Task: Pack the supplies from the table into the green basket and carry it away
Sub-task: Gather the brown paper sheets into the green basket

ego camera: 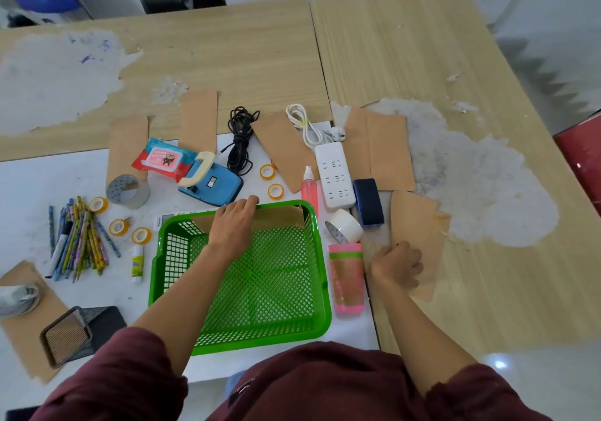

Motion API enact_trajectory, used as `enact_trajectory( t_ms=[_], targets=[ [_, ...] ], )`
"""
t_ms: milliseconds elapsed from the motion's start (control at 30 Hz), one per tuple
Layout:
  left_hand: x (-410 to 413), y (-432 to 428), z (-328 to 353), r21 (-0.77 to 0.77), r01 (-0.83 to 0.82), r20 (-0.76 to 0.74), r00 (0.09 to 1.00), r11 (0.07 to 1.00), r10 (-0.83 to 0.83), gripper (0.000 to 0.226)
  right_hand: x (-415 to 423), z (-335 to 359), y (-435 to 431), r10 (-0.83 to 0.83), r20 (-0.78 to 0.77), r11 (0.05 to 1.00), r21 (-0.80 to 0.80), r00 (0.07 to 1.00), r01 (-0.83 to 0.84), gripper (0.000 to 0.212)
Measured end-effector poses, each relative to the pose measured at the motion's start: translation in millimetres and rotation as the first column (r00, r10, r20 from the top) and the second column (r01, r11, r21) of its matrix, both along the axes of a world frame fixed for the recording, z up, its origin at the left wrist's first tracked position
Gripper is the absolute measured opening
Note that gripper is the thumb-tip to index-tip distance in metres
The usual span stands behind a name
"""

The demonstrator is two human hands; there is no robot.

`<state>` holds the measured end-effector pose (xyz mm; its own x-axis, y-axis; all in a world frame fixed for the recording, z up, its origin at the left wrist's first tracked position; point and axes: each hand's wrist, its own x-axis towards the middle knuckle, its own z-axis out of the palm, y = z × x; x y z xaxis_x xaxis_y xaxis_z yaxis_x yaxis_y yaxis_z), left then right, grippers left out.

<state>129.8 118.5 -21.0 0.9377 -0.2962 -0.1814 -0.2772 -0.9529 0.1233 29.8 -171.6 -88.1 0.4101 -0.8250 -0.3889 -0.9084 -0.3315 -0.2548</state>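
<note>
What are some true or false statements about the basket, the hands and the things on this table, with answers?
The green basket holds pencils. False: the pencils lie on the table to its left.
The left hand reaches to the basket's far wall. True.
The right hand rests on brown paper right of the basket. True.
The power strip is black. False: it is white.

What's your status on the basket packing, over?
Left hand at green basket far rim, on brown envelope leaning inside. Right hand, fingers curled, on second envelope on table. Other supplies outside basket; nothing blocking.
</note>
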Motion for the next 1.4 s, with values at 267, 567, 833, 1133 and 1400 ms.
enact_trajectory(
  t_ms=[267,567,833,1133,1400],
  targets=[
    [7.4,21.6,-5.5,0.054,-0.044,0.001,0.999,0.998,0.044,0.046,9.7,45.2,17.5,-0.274,0.480,0.962,0.133,0.833,0.240,0.023],
    [12.9,22.5,2.9,-0.193,-0.044,-0.041,0.999,0.980,0.037,0.041,11.9,128.5,115.7,-0.220,0.809,0.942,0.321,0.545,-0.097,0.025],
    [29.1,72.2,8.9,-0.305,-0.022,-0.147,0.989,0.952,-0.024,0.056,-6.4,139.2,199.2,-0.180,0.711,0.858,0.451,0.679,-0.245,0.022],
    [41.7,109.0,2.7,-0.529,-0.106,-0.306,0.949,0.842,-0.073,0.037,16.5,116.4,273.5,-0.293,0.421,0.688,0.716,0.859,-0.117,0.019],
    [49.7,94.8,11.8,-0.552,-0.140,-0.420,0.898,0.822,-0.129,0.039,48.5,96.0,294.0,-0.298,0.307,0.622,0.781,0.904,-0.060,0.015]
  ],
)
